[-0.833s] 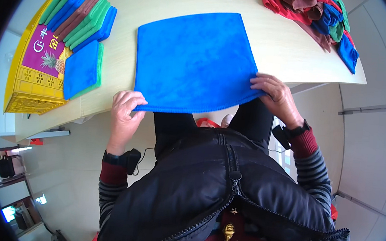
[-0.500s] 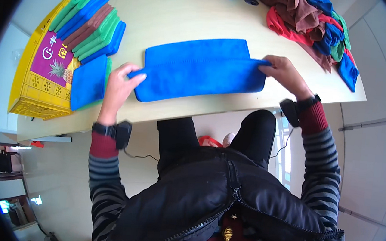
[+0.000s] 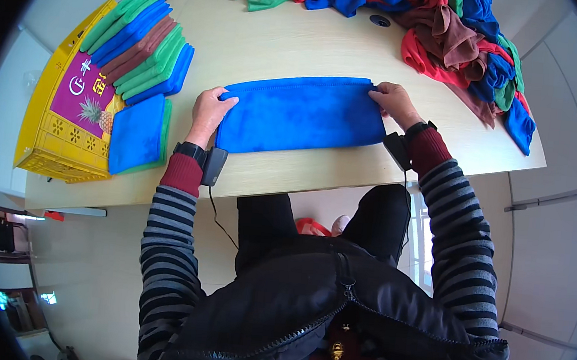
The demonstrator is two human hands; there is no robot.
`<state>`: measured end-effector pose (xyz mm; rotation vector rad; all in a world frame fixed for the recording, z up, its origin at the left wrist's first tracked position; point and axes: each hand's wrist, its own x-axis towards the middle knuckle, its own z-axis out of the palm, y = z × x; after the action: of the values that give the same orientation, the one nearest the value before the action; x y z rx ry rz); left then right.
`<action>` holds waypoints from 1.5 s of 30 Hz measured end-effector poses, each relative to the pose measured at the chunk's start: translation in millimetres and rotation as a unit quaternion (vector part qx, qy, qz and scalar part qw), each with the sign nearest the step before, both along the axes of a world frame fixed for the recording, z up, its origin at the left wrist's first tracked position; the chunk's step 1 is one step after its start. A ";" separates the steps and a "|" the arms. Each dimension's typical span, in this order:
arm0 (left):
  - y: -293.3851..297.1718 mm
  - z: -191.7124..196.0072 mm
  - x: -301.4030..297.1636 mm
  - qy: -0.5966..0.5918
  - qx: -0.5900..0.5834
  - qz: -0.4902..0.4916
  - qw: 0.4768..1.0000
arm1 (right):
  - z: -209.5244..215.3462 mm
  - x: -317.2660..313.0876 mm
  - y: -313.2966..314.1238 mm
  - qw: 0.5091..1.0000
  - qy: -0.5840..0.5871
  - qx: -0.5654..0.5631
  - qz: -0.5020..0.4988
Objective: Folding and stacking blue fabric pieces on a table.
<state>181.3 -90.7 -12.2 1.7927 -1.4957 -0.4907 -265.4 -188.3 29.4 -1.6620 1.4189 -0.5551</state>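
Your blue cloth (image 3: 304, 122) lies before you on the table, folded into a long rectangle of soft, plush fabric, with a stitched hem along its far edge and a rounded fold on the near side. Your left hand (image 3: 210, 111) pinches its far corner at ten o'clock between thumb and fingers; your right hand (image 3: 394, 104) pinches the one at two o'clock.

The table (image 3: 260, 45) is pale, smooth and wood-grained; its surface runs as open room from the cloth's far edge toward twelve o'clock, and its front edge passes close at six. At nine o'clock stands a rigid yellow crate (image 3: 61, 160) with flower-shaped cutouts, a folded blue-and-green bundle (image 3: 138, 134) beside it. A row of folded cloths (image 3: 141, 55) leans at ten; a limp, crumpled heap (image 3: 448, 39) spreads at one to two.
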 end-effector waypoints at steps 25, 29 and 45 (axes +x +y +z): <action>171.8 3.6 -92.2 -0.198 -0.129 0.156 0.959 | -23.7 8.7 157.3 0.931 0.146 -0.301 -0.143; 189.3 7.1 -104.3 -0.207 -0.133 0.160 0.956 | -23.0 4.5 168.4 0.925 0.169 -0.315 -0.131; 132.6 26.8 -90.4 -0.144 -0.022 0.182 0.972 | -16.8 19.1 129.3 0.945 0.183 -0.244 -0.115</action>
<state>90.9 41.9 14.6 2.1091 -1.3020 -0.0144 -246.3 -59.0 12.6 -2.0810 1.8720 -0.8122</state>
